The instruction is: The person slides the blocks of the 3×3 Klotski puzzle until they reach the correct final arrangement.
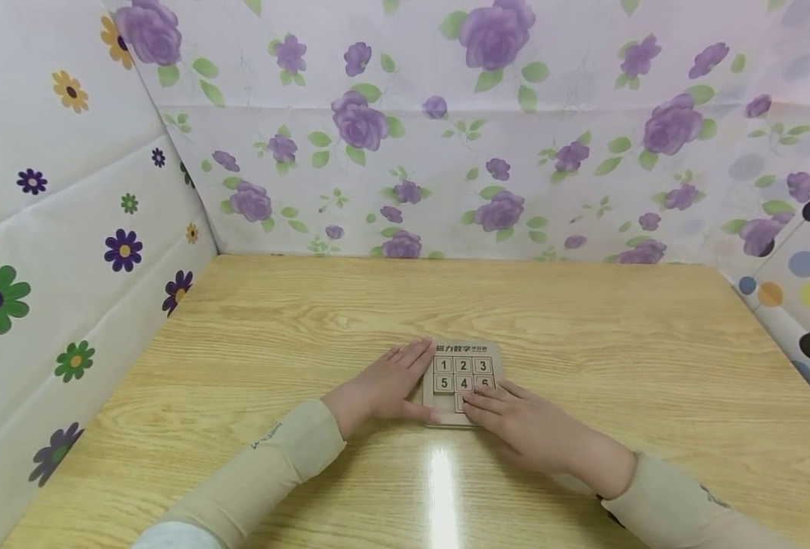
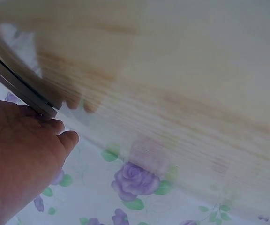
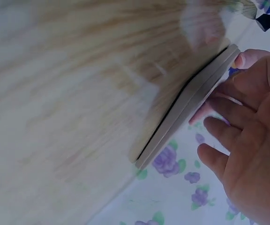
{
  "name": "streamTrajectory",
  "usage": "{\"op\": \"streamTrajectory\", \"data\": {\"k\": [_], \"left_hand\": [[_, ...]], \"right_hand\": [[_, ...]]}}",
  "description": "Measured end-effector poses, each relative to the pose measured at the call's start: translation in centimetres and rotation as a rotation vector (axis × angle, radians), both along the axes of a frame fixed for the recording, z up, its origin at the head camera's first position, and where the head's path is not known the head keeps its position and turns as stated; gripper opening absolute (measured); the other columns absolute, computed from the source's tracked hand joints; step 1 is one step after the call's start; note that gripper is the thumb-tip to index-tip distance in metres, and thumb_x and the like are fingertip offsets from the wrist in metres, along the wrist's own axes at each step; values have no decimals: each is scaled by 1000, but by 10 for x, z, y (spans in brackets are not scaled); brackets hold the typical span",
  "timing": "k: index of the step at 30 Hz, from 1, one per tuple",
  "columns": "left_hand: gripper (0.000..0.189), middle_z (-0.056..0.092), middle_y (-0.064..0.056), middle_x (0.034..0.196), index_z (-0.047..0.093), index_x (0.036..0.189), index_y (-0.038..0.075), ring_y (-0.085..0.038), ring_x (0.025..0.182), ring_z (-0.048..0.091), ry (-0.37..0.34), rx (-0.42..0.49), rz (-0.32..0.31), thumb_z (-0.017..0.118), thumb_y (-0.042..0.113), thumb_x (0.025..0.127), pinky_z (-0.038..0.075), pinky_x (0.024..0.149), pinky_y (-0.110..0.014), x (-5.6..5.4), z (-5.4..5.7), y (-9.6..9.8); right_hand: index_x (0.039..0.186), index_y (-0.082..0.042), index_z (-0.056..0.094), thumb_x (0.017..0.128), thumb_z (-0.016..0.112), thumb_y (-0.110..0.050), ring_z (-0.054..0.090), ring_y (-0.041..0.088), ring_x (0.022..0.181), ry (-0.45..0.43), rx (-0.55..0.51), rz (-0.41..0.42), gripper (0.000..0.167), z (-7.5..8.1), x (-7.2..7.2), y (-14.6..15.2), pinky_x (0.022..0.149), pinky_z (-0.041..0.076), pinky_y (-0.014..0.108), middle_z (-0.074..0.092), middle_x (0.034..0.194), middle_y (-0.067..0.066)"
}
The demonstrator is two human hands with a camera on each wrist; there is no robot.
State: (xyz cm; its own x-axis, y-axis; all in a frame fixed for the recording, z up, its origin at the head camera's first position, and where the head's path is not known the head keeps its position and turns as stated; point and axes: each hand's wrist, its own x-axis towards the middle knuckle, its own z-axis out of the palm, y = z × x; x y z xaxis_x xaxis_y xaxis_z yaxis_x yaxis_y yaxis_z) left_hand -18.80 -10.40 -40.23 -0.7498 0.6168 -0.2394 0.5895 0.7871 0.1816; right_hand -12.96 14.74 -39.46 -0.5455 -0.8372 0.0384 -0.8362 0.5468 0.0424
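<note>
A small wooden sliding number puzzle point(image 1: 463, 351) lies flat on the table. In the head view its top row reads 1, 2, 3 and the row below reads 5, 4, 6. The bottom left slot has no tile, and fingers partly cover the tile beside it. My left hand point(image 1: 391, 385) rests along the puzzle's left edge, fingers straight, thumb on the front left corner. Over the lower right of the board lies my right hand point(image 1: 535, 423), its extended fingertips touching the tiles. Both wrist views show the board's thin edge beside the hands; its top face is hidden there.
The wood-grain table point(image 1: 295, 320) stretches out around the puzzle. A cloth with purple flowers point(image 1: 360, 122) hangs behind it. Flowered cloth point(image 1: 69, 282) stands at the left side, and dotted cloth point(image 1: 799, 297) at the right.
</note>
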Motion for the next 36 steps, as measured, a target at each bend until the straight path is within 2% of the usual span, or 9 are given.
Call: {"op": "streamTrajectory", "data": {"k": [7,12,17,26,31,36], "left_hand": [[108,1,-8,161,7,153,7,-23,148,4,-5,9,-1,52,71,80,8,121,-41,0,2,0],[107,1,-8,161,7,153,8,-22,148,3,-15,12,0,53,71,80,7,121,-40,1,2,1],[107,0,-8,161,6,153,8,-22,148,3,-12,9,-4,52,72,80,7,122,-40,0,2,2],[108,-1,-6,161,6,154,8,-21,148,2,-12,11,8,53,72,79,6,121,-39,-2,1,1],[107,0,-8,161,6,153,8,-22,148,3,-5,4,5,54,70,80,7,121,-40,-1,1,0],[108,0,-8,161,6,153,7,-23,148,3,-18,14,8,54,70,80,7,121,-40,0,0,0]], "right_hand": [[139,-1,47,92,52,-20,40,30,135,-30,6,-25,51,2,-8,-12,112,33,49,45,146,12],[140,0,45,92,48,-20,38,30,137,-48,15,-44,51,-1,-17,-21,114,31,49,43,147,13],[140,0,45,93,45,-22,35,30,139,-68,44,-70,52,-2,-20,-24,115,29,48,42,148,13],[138,-1,48,91,49,-20,37,29,138,-77,57,-72,51,4,-7,-27,115,29,47,46,145,11],[136,-2,51,89,51,-20,40,27,136,-66,52,-58,50,3,0,-29,115,30,47,49,143,10],[138,-2,49,89,50,-21,39,28,137,-91,52,-59,52,2,3,-27,115,29,47,47,144,11]]}}
